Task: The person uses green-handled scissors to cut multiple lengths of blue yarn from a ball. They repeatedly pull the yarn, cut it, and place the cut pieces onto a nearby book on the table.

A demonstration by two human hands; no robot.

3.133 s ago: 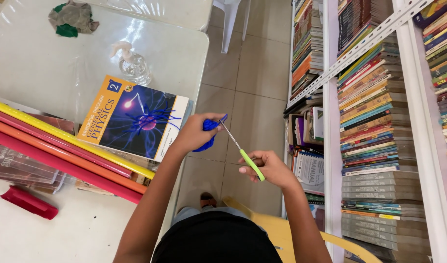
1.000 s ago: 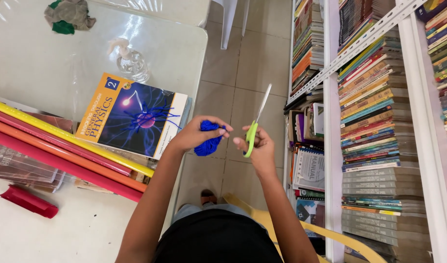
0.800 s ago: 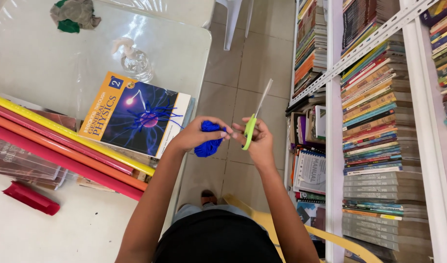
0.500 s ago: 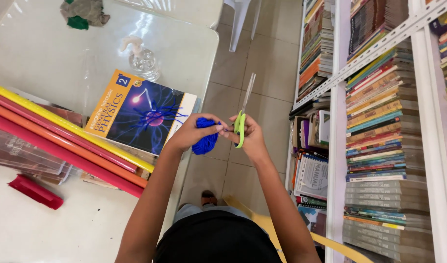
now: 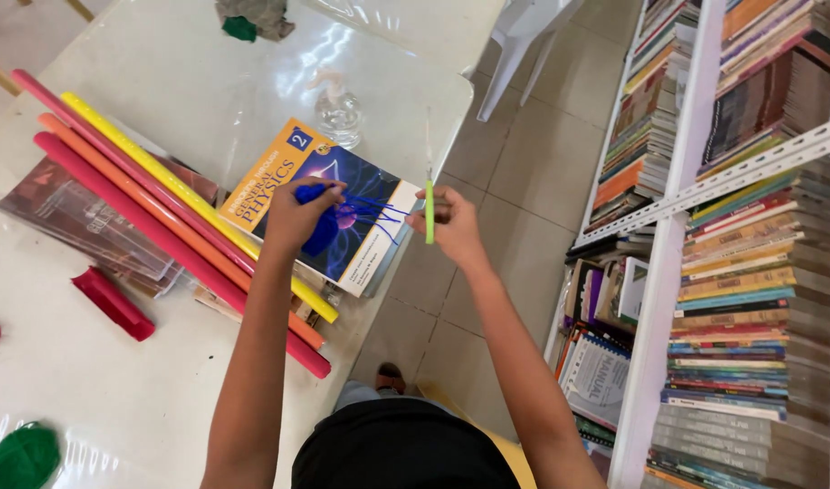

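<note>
A: Where can a hand pass?
B: Bare table (image 5: pixel 162 100) beyond the paper rolls (image 5: pixel 171 213), and the near corner by the green yarn (image 5: pixel 19 457). Open floor (image 5: pixel 515 181) between table edge and bookshelf (image 5: pixel 668 263).

A: What blocks?
B: Rolls lie slantwise across the middle, resting on plastic sleeves (image 5: pixel 80 222). Textbook (image 5: pixel 329 204) sits at the table edge just right of them, glass ornament (image 5: pixel 336 109) just past it. Red bar (image 5: pixel 114 303) near the rolls' lower side. White chair leg (image 5: pixel 510 68) at the far end of the floor gap. Cloth (image 5: pixel 257 16) at the far edge.
</note>
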